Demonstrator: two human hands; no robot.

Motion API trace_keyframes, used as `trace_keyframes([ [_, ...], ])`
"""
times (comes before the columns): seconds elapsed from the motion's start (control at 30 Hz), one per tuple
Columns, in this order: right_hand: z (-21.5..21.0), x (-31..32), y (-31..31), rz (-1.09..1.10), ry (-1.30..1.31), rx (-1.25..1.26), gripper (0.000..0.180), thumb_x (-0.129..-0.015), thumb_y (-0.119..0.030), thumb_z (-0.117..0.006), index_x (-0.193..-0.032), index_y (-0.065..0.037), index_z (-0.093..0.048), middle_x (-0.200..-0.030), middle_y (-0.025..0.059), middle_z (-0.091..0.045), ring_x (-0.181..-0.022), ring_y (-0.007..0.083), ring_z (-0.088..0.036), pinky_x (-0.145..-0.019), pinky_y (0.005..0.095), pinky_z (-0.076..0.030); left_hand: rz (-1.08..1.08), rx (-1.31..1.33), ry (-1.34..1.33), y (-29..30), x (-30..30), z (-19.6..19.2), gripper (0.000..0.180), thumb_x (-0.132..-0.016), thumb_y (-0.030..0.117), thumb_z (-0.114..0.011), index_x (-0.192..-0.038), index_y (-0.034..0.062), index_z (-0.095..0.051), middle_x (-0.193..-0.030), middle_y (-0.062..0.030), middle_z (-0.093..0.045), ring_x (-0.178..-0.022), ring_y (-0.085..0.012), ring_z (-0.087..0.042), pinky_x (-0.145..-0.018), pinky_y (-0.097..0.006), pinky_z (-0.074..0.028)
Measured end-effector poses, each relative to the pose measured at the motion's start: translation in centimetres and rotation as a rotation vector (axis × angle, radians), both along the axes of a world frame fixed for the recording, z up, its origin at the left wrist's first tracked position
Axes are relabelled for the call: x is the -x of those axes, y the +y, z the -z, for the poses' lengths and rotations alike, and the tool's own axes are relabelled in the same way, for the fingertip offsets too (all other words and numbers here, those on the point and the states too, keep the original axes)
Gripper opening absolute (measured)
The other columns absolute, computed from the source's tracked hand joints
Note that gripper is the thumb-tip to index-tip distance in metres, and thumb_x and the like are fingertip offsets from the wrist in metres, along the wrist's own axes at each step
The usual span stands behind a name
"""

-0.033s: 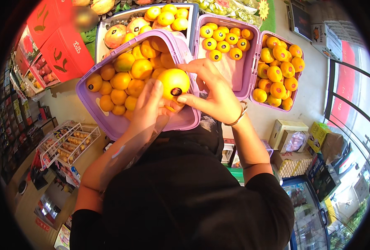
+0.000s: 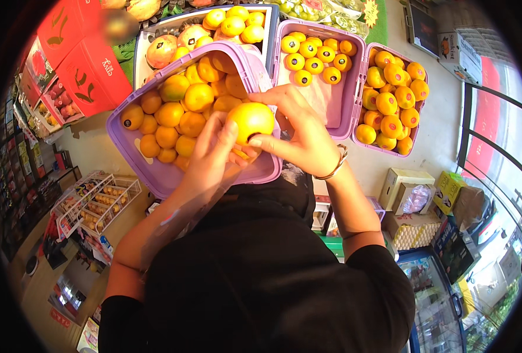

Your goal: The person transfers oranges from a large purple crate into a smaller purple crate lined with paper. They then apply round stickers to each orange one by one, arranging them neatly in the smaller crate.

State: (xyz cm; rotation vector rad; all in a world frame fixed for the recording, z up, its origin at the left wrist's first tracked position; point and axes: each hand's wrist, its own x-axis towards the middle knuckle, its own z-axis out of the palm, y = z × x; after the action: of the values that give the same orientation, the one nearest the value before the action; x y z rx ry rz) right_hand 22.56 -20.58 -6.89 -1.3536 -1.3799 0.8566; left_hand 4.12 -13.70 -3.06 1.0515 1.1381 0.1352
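Both hands grip one orange over the near right part of a tilted purple crate. My left hand is closed on the fruit's left side and underside. The fingers of my right hand curve around its far and right sides. My right thumb presses near the bottom, over a dark round sticker that is mostly hidden. Many loose oranges fill the crate beneath, one at its left with a dark sticker.
A second purple crate on the right holds several stickered oranges. Beyond it stands a crate of oranges with red stickers. Pomegranates and oranges fill a box behind. Red cartons are stacked at the left; a wire rack stands lower left.
The orange has turned and shifted slightly right in my hands. Its dark sticker has rolled downward and is now mostly covered by my right thumb.
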Motion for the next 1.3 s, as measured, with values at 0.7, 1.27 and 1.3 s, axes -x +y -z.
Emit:
trace_keyframes([
  [0.7,38.6,-8.0,-0.9,0.999,0.783,0.68,0.05,-0.078,-0.017,-0.078,-0.115,0.006,-0.053,-0.096,0.0156,-0.063,-0.071,0.0247,-0.066,-0.057,0.0344,-0.059,0.896,0.036,-0.448,-1.1,3.7,-1.1,0.081,-0.088,0.067,-0.047,-0.142,0.0068,-0.043,-0.15,-0.0156,-0.036,-0.14,-0.031,-0.03,-0.114,-0.044,-0.022],
  [1.27,34.0,-7.5,-1.4,0.986,0.787,0.71,0.065,-0.081,-0.019,-0.076,-0.13,0.002,-0.038,-0.102,0.0185,-0.059,-0.07,0.0238,-0.065,-0.054,0.0363,-0.058,0.042,-1.328,0.598,5.4,17.3,6.7,0.05,-0.083,0.011,-0.068,-0.128,0.0046,-0.047,-0.135,-0.0158,-0.039,-0.117,-0.0317,-0.045,-0.098,-0.039,-0.042],
  [1.3,33.7,-7.5,-1.7,1.025,0.792,0.691,0.064,-0.082,-0.019,-0.076,-0.129,0.003,-0.039,-0.097,0.016,-0.059,-0.068,0.023,-0.064,-0.057,0.0378,-0.059,0.143,-1.348,0.68,5.9,17.0,6.5,0.055,-0.082,0.011,-0.068,-0.131,0.0051,-0.044,-0.138,-0.0166,-0.036,-0.122,-0.0345,-0.041,-0.1,-0.042,-0.04],
])
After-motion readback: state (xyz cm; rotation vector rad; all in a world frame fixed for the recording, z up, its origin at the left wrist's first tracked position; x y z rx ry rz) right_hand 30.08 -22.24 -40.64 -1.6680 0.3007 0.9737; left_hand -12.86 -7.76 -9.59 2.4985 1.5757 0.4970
